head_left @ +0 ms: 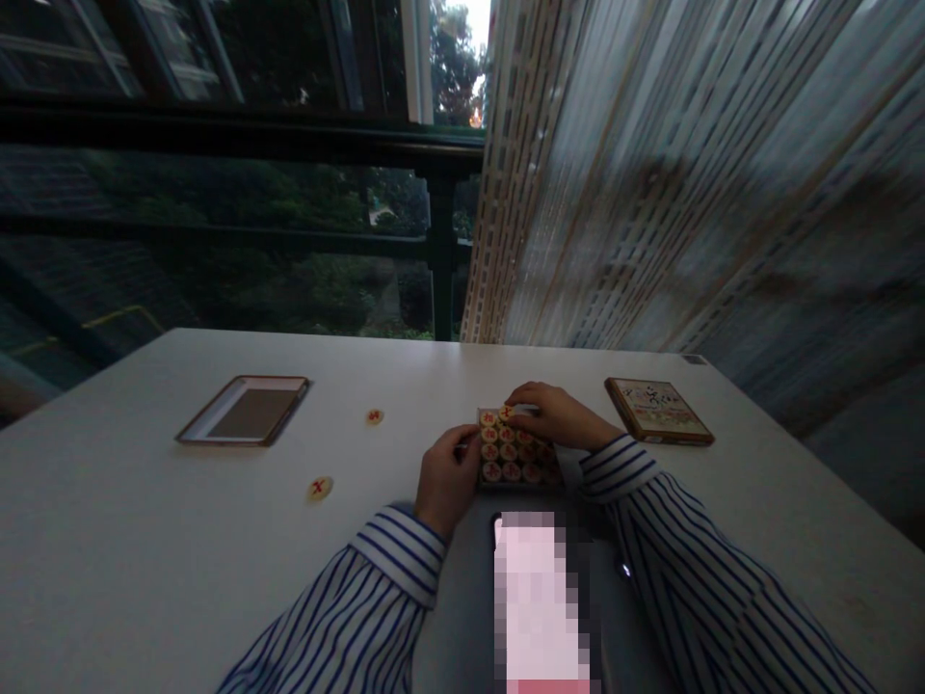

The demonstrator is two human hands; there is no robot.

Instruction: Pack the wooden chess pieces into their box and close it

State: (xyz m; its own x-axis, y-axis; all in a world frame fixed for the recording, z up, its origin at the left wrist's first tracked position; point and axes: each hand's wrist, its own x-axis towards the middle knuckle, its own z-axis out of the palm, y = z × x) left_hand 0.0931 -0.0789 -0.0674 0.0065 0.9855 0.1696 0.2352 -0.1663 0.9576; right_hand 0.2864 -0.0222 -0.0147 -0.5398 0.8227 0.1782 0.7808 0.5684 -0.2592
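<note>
Hands in striped sleeves work over a small tray of round game discs (515, 451) on a pale surface (145, 540): the right hand (553, 414) closes its grip on one disc (507, 413) at the tray's far edge, while the left hand (446, 480) curls against the tray's near left side, its grip apparently steadying rather than holding a piece. Most discs look already packed in rows under the grip. Two loose discs (374, 416) (320, 488) lie well out to the left, beyond them an open box half (244, 412), with a printed lid (657, 411) just right.
</note>
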